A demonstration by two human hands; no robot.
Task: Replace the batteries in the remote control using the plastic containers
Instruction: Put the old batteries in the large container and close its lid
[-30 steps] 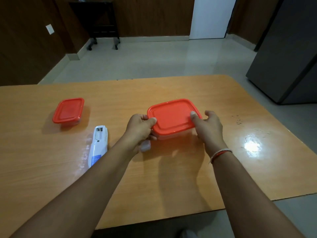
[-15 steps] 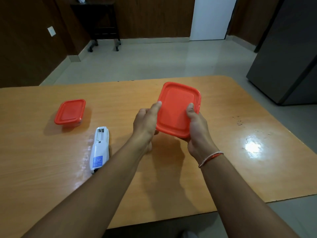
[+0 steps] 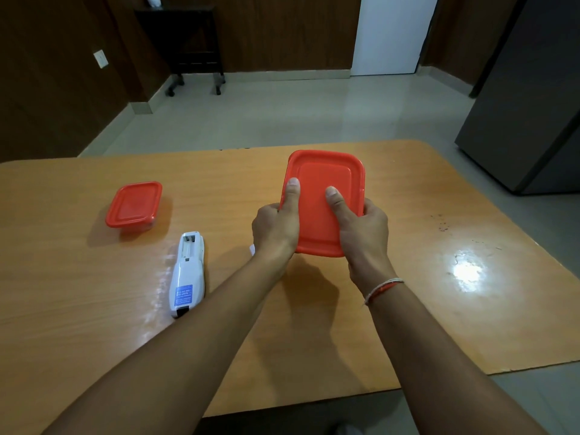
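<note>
While both forearms reach forward, left hand [image 3: 276,227] and right hand [image 3: 365,229] grip the red-lidded container [image 3: 324,183] — thumbs pressed on top, fingers hidden.

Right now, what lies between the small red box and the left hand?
In the head view, the white remote lies between small red box and left hand, slightly nearer the camera.
</note>
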